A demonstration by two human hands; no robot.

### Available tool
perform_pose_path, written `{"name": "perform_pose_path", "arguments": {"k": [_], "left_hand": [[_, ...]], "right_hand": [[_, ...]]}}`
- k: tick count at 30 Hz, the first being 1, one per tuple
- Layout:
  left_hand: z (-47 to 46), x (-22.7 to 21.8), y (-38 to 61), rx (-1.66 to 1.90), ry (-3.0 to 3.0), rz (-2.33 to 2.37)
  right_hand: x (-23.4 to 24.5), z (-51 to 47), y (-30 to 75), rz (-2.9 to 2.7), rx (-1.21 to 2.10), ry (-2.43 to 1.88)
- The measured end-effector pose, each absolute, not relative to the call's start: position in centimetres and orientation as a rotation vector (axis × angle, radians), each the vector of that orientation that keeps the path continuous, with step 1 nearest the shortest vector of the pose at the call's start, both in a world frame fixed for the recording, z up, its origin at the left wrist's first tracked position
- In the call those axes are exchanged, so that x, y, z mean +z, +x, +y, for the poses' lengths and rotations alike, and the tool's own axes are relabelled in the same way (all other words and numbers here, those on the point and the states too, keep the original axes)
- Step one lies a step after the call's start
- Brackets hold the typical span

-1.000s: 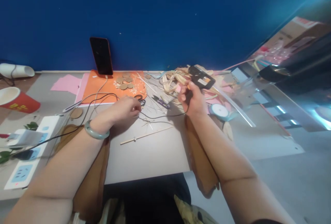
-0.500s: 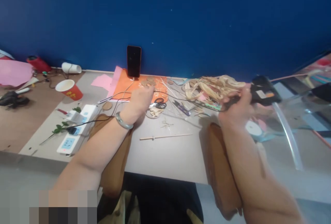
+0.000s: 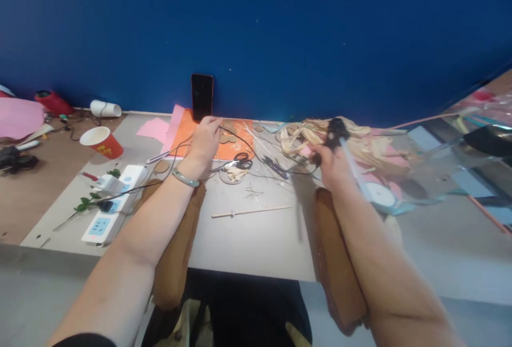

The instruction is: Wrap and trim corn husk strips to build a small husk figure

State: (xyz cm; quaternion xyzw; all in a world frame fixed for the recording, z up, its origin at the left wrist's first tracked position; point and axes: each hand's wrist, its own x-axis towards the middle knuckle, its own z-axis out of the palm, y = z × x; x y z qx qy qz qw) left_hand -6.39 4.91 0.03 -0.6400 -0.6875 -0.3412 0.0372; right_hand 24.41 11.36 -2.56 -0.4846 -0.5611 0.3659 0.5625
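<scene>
My right hand (image 3: 334, 165) is wrapped round a black hot glue gun (image 3: 337, 129), with a translucent glue stick (image 3: 354, 168) jutting out of it. Motion blurs the gun, and its nozzle cannot be made out. My left hand (image 3: 205, 141), below the upright phone (image 3: 202, 96), pinches the gun's black cord (image 3: 244, 143), which loops across the table to my right hand. Below the cord lie black-handled scissors (image 3: 242, 162) and a dark pair of pliers or snips (image 3: 276, 167). Round tan discs (image 3: 227, 137) rest on an orange sheet (image 3: 188, 133).
A white power strip (image 3: 116, 205), a red paper cup (image 3: 103, 142) and a leafy stem (image 3: 82, 203) are at left. Near the middle lies a thin wooden stick (image 3: 252, 212). Pale dried strips (image 3: 296, 141) pile up at right, near a white roll (image 3: 380, 194). A blue partition (image 3: 256, 32) stands behind.
My right hand has swung the glue gun left and turned it, so the glue stick hangs nearer my forearm. My left hand has shifted left and up, with the cord in its fingers.
</scene>
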Motion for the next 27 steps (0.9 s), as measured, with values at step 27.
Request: {"name": "perform_pose_path", "arguments": {"k": [27], "left_hand": [[-8.2,6.3,3.4,0.037,-3.639,-0.829]], "right_hand": [[0.7,9.6,24.3,-1.107,1.698,-1.147]]}}
